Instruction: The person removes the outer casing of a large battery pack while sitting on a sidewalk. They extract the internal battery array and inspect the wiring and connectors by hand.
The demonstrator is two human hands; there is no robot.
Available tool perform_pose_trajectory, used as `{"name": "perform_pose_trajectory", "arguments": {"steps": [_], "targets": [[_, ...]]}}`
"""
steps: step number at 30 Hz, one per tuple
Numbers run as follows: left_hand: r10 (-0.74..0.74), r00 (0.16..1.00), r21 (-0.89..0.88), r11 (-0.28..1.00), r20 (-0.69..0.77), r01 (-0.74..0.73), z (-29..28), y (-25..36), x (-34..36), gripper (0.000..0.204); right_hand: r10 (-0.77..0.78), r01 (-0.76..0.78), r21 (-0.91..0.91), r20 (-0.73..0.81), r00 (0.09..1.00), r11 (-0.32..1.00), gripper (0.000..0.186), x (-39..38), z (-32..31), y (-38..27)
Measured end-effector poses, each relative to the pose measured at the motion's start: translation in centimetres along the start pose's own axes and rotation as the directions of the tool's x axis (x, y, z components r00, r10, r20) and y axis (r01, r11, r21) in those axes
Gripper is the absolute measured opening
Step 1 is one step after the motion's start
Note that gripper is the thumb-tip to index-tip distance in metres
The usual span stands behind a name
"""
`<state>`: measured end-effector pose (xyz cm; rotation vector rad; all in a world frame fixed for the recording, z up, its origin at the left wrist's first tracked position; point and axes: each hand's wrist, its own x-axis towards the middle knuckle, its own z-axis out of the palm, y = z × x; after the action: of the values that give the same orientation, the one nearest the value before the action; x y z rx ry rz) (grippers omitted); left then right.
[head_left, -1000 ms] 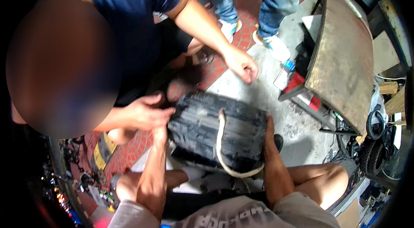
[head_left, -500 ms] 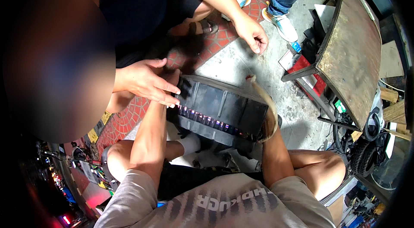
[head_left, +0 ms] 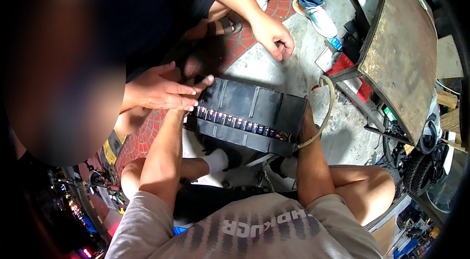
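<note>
- A co-worker's near hand (head_left: 157,91) reached in over my left wrist, fingers out straight by the black box (head_left: 245,98), maybe to steady it. Couldn't tell if they were touching it.
- My left hand (head_left: 202,85) had the box's left end, one finger hooked over the far corner. The rest were covered, so no clue how spread they were.
- The box itself was between my hands, in front of my lap, with the slot and its row of shiny bits (head_left: 239,123) facing me, I guess for a better view in.
- The co-worker's far hand (head_left: 273,41) hung beyond the box, loosely curled.
- My right hand (head_left: 308,123) braced the other end, probably for balance. Fingers hidden, can't tell how they were set.
- A pale cable (head_left: 331,107) looped across my right wrist, clear of the slot.
- The table (head_left: 399,58) stood off to the right.
</note>
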<state>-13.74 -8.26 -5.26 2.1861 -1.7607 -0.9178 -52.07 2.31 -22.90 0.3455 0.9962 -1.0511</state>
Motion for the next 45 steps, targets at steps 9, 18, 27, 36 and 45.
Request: {"name": "perform_pose_trajectory", "arguments": {"steps": [9, 18, 27, 36, 45], "targets": [[0.02, 0.945, -0.352, 0.931, 0.327, 0.102, 2.3, -5.0, -1.0, 0.086, -0.107, 0.129, -0.289, 0.089, 0.99, 0.949, 0.062, -0.5, -2.0, -1.2], [0.028, 0.961, -0.092, 0.996, 0.275, -0.002, 2.3, -4.1, -1.2, 0.13, -0.017, -0.005, -0.354, -0.06, 0.998, 0.935, 0.055, -2.3, -0.8, -1.7], [0.098, 0.974, -0.194, 0.979, 0.204, -0.058, 2.7, -3.1, -2.0, 0.12, -0.073, 0.063, -0.406, -0.009, 0.997, 0.912, 0.063, 0.4, -3.0, -1.1], [0.122, 0.991, -0.029, 0.992, -0.048, -0.123, 5.3, -6.3, -1.8, 0.113, -0.286, 0.204, -0.402, -0.158, 0.945, 0.893, 0.058, -0.7, -4.3, -6.4], [0.36, 0.885, 0.197, 0.929, -0.295, -0.312, 8.5, 4.6, -19.6, 0.049, -0.956, 0.591, -0.797, 0.256, 0.142, -0.126, 0.029, -17.1, 6.9, -6.4]]}}
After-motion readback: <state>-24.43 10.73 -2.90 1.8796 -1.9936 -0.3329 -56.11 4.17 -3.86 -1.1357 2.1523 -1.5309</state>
